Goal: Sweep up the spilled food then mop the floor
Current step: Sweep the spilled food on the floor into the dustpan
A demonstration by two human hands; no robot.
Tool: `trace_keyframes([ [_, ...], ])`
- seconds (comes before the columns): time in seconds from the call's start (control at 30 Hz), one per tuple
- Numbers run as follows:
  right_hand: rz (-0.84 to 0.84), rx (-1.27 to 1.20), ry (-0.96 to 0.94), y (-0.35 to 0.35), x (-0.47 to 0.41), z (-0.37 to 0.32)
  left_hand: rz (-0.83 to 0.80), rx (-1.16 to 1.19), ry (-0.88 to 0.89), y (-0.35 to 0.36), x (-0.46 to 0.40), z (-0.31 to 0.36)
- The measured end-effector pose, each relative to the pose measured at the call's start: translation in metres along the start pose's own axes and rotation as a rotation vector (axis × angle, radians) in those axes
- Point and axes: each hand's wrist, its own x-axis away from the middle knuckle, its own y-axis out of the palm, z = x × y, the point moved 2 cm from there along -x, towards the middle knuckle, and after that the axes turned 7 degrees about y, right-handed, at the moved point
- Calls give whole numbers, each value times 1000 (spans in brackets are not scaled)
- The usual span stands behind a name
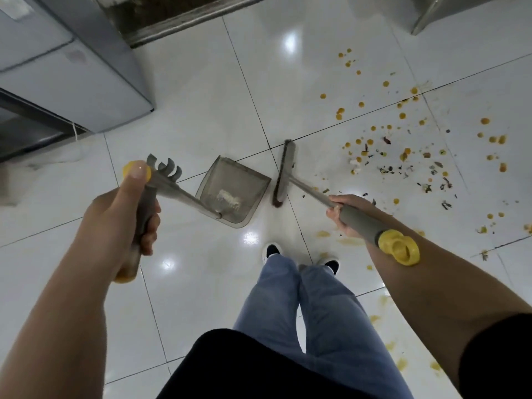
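The spilled food (pixel 414 145) lies all over the white tile floor (pixel 218 90) on the right side — lots of little yellow round bits, some dark green and brown scraps, and yellow smears nearer the person's feet. Most of it sits well to the right of the broom, and some bits lie close to the right arm.

The broom (pixel 283 174) stands with its dark bristles down on the floor, just to the right of the dustpan. Its thin metal stick runs back to a gray grip with a yellow ring at the end. The right hand (pixel 344 214) is wrapped around that gray grip, fingers curled tight on it, and the yellow ring rests against the forearm.

The dustpan (pixel 233 191) is a see-through gray scoop sitting on the floor between the two hands, with a few pale crumbs inside. It has a long stick too, with comb teeth near the top and a yellow cap. The left hand (pixel 135 214) holds the gray grip of this stick — fingers curled around it, thumb pointing up along it toward the yellow cap.

Below are blue jeans (pixel 316 312) and dark shoes (pixel 272 250) with white edges. A gray metal cabinet (pixel 72 67) stands at the top left.
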Motion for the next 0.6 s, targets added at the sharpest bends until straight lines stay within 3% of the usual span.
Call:
trace_keyframes([
  [0.2, -44, -157, -60, -68, 27, -12, -91, -64, 72, 29, 7, 11],
  [0.6, 284, -375, -192, -215, 98, 22, -162, -52, 78, 111, 12, 64],
])
